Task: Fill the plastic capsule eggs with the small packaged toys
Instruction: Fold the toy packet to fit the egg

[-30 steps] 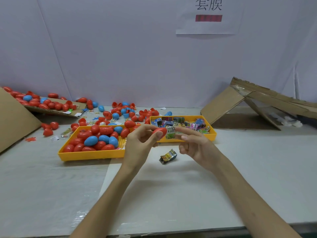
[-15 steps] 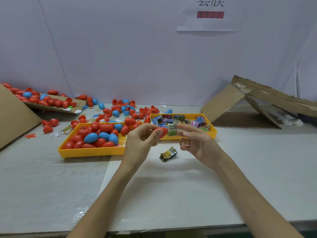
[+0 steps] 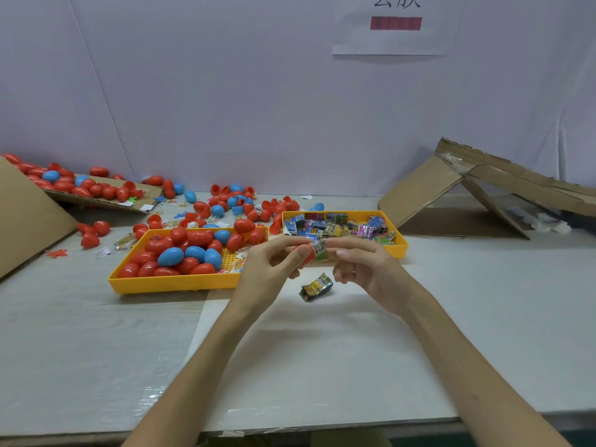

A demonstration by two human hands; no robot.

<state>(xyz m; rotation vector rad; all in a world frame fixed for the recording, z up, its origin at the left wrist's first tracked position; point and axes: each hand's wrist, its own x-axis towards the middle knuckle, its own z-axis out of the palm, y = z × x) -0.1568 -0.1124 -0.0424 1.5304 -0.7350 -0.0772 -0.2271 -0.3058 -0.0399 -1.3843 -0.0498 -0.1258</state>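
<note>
Now that the earlier gap is gone, the small crinkly packaged toy (image 3: 320,250) pinched in the right hand (image 3: 364,269) sits partly inside the red plastic egg half (image 3: 306,254) the left hand (image 3: 269,269) grips. Nearly loaded, needs capping next imo.

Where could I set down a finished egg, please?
Bare table lies between the toy packet and the near edge, and right of the toy tray, before the cardboard. Scattered eggs crowd the space behind and left of the egg tray.
</note>
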